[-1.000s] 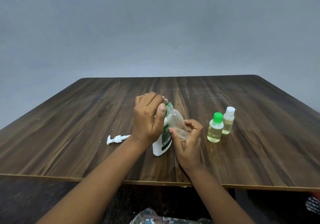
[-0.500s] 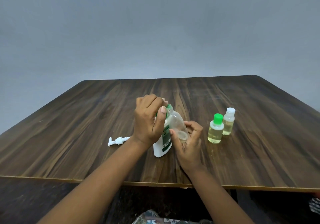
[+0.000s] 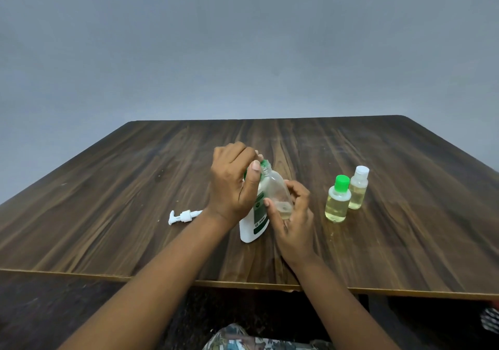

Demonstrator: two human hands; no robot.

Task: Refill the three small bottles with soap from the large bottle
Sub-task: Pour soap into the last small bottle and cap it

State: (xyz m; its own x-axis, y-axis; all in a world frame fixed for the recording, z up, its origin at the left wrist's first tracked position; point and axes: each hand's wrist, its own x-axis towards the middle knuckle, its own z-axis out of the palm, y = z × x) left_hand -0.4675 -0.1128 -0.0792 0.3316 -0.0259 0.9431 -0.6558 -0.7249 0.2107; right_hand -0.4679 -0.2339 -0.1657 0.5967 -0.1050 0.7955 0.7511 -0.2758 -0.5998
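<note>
My right hand grips a small clear bottle, nearly empty and tilted left, with a little liquid at its base. My left hand pinches the green cap at that bottle's neck, and the neck thread shows just below the cap. The large white bottle with a green label stands right behind the two hands, its top hidden by my left hand. Two small bottles of yellowish soap stand to the right: one with a green cap, one with a white cap.
A white pump head lies on the dark wooden table left of my left wrist. The table's front edge runs just below my forearms. A grey wall rises behind the table.
My hands stay in nearly the same place. The fingers of my left hand have shifted slightly on the green cap, and the neck thread now shows beneath it.
</note>
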